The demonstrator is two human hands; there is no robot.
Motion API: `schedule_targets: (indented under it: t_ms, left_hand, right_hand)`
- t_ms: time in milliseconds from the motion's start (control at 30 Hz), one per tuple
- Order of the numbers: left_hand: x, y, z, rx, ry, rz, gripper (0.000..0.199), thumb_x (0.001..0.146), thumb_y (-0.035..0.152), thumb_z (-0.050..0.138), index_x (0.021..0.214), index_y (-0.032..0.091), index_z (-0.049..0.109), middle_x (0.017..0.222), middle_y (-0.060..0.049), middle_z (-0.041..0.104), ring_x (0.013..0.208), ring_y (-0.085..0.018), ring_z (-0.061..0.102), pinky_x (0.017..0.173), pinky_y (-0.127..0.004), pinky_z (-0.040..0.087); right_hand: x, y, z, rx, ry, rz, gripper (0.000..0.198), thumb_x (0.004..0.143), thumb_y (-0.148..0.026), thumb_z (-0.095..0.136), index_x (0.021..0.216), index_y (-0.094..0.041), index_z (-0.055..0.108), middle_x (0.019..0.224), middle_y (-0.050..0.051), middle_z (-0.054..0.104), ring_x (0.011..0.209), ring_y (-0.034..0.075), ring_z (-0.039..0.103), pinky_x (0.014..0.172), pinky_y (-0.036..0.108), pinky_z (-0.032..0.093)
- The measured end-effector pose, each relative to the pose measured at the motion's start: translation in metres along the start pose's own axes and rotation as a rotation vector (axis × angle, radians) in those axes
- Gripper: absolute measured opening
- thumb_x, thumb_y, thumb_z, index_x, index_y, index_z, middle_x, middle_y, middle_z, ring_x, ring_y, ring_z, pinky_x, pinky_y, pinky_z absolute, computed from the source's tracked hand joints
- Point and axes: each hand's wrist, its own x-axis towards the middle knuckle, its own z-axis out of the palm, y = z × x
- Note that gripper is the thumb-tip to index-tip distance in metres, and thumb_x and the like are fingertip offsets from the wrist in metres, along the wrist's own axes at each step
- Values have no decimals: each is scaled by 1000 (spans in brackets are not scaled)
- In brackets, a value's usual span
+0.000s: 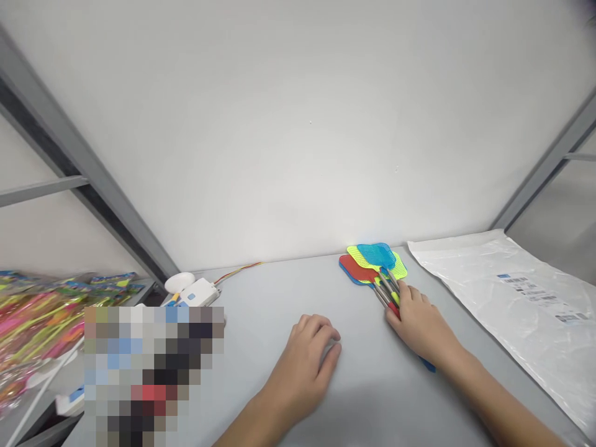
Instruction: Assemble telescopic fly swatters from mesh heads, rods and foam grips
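Several fly swatters lie bunched on the grey table against the wall, with a blue swatter head (378, 255) on top, a yellow-green head (399, 268) under it and a red head (361, 268) to the left. My right hand (419, 316) is closed over their metal and coloured handles (386, 290). A blue handle end (427, 365) sticks out below the palm. To the left, my left hand (311, 354) rests low over the table, its fingers loosely bent, the thumb apart and nothing between them.
A large white plastic mailer bag (507, 298) with a printed label lies to the right. On the left stand a white power adapter (200, 292) with thin wires and a white rounded object (179, 283). Colourful packaged items (41, 323) lie farther left, beside a pixelated patch.
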Motion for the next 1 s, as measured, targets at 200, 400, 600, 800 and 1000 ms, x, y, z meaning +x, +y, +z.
schedule_targets:
  t_ms: [200, 400, 600, 800, 1000]
  left_hand:
    - [-3, 3, 2, 74, 18, 59, 17, 96, 21, 42, 104, 23, 57, 110, -6, 56, 102, -22, 49, 89, -40, 44]
    - [1, 4, -5, 321, 91, 123, 35, 92, 34, 54, 125, 24, 50, 130, -7, 51, 118, -26, 44, 106, -49, 32]
    - [1, -25, -24, 553, 136, -31, 59, 86, 62, 52, 128, 21, 47, 127, -11, 56, 127, -31, 41, 110, -62, 20]
    - [9, -55, -31, 612, 139, -106, 56, 84, 58, 59, 124, 21, 51, 117, -11, 63, 119, -31, 49, 108, -60, 24]
    - [26, -62, -25, 683, 204, -109, 67, 86, 59, 54, 140, 22, 40, 138, -14, 52, 136, -33, 35, 112, -63, 16]
  right_hand:
    - [-18, -22, 8, 31, -5, -327, 56, 88, -19, 41, 143, -10, 34, 129, 20, 53, 111, 33, 54, 90, 46, 45]
    - [-23, -63, -4, 194, -197, -824, 58, 80, -19, 52, 137, -17, 42, 136, 13, 51, 119, 27, 50, 97, 40, 43]
    - [23, -97, 1, 111, -222, -1181, 47, 86, -33, 52, 131, -17, 48, 123, 13, 61, 103, 27, 58, 83, 41, 45]
    - [56, -109, 14, 121, -135, -1166, 51, 90, -30, 47, 139, -19, 39, 130, 13, 59, 105, 26, 60, 84, 41, 44]
    - [60, -107, 18, 102, -50, -1051, 51, 93, -48, 45, 135, -19, 45, 118, 14, 65, 98, 29, 60, 85, 46, 41]
